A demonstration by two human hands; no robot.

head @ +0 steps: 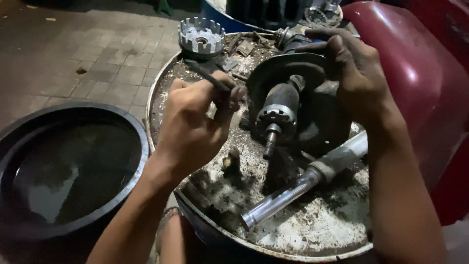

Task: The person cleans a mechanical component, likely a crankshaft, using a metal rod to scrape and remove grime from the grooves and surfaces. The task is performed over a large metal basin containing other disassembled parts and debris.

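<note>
- Motor assembly, dark and greasy with a round backing plate and a splined shaft end pointing toward the person, sat tilted on the drum top, near its middle.
- Right hand was clamped over the upper right rim of the plate, fingers curled over the edge, apparently to steady the part and keep it from rolling.
- Left hand was closed in a fist around a thin dark rod-like tool, thumb pressed on it; its far end pointed away toward the drum's back edge. Tip type unclear.
- Tool hand hovered just left of the motor body, not touching it as far as could be told.
- Chrome fork tube lay across the drum's near half, just below the assembly, flat so it stayed put.
- Notched silver clutch basket stood at the drum's far rim, well apart from both hands.
- Small metal scraps lay scattered at the back.
- Black tub of dark liquid stood on the paved floor, left of the drum.
- Red fuel tank or body panel was at right, beside the right forearm.
</note>
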